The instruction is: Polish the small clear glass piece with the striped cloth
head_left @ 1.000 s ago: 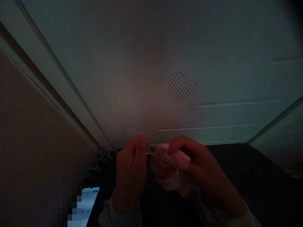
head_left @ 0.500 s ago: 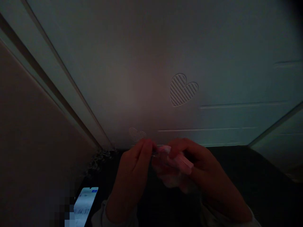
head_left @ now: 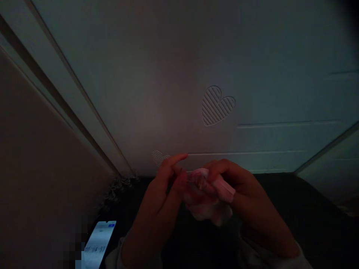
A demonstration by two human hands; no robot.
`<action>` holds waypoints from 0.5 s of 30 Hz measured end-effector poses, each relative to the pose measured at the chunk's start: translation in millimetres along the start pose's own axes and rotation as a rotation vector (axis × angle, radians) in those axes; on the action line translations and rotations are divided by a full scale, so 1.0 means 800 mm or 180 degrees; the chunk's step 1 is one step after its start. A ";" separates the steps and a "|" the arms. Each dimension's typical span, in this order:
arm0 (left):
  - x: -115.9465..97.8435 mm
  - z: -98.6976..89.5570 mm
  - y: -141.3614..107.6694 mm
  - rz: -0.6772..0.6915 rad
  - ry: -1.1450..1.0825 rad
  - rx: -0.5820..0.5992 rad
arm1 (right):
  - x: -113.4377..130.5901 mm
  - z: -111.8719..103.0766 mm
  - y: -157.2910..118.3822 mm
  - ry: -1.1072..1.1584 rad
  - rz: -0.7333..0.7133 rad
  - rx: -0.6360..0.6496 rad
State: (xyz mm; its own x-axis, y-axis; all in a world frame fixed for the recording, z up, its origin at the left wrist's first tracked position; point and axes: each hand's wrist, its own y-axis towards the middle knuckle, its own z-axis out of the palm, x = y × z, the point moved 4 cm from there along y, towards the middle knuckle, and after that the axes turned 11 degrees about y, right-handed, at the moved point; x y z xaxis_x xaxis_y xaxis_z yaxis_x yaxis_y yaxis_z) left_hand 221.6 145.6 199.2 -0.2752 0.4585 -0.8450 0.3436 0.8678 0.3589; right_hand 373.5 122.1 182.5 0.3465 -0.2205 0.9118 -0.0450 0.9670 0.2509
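A soft pink-and-white cloth item hangs between my hands near the bottom centre. My right hand is closed on its folded upper part, with the fingers pinching from above. At its left edge is my left hand; the index finger points up and away, while the thumb and another finger press together by the cloth. Something thin seems to run from those fingertips to the cloth, too dim and small to name.
A lit phone lies at the lower left on the dark surface. Behind stands a pale panel with a striped heart relief. Grey frilly trim lies by the left edge, beside a brownish wall.
My left index finger has lifted and spread away from the others. The cloth and my right hand have shifted slightly to the right, and more of the cloth shows.
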 end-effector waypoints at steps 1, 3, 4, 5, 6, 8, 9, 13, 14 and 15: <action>0.000 -0.001 -0.001 0.0027 -0.0007 0.0007 | 0.000 -0.001 0.000 -0.0013 0.0024 -0.0008; -0.002 -0.002 -0.002 0.0078 0.0016 0.0015 | 0.001 -0.002 0.000 -0.0063 0.0026 -0.0004; -0.002 -0.003 -0.003 0.0115 0.0042 0.0033 | 0.003 -0.003 0.000 -0.0100 -0.0028 0.0012; -0.003 -0.004 -0.003 0.0148 0.0076 0.0045 | 0.005 -0.004 0.001 -0.0138 -0.0096 0.0027; -0.004 -0.005 -0.004 0.0181 0.0115 0.0068 | 0.007 -0.005 0.001 -0.0180 -0.0144 0.0043; -0.005 -0.005 -0.005 0.0236 0.0194 0.0130 | 0.010 -0.006 0.001 -0.0279 -0.0095 0.0117; -0.006 -0.006 -0.006 0.0254 0.0230 0.0175 | 0.011 -0.006 0.000 -0.0334 0.0012 0.0165; -0.008 -0.006 -0.006 0.0232 0.0440 0.0325 | 0.011 -0.007 -0.003 -0.0370 0.0343 0.0246; -0.008 -0.006 -0.006 0.0196 0.0544 0.0342 | 0.012 -0.007 -0.004 -0.0362 0.0371 0.0253; -0.008 -0.006 -0.005 0.0160 0.0654 0.0356 | 0.011 -0.007 -0.004 -0.0366 0.0382 0.0265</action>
State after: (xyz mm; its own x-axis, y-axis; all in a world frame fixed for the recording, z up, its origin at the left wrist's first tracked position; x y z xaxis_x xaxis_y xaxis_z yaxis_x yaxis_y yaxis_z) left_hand 217.4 140.1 205.1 -0.4284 0.5398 -0.7247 0.4556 0.8216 0.3427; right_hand 381.9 118.0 188.4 0.2248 -0.1221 0.9667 -0.1587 0.9743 0.1599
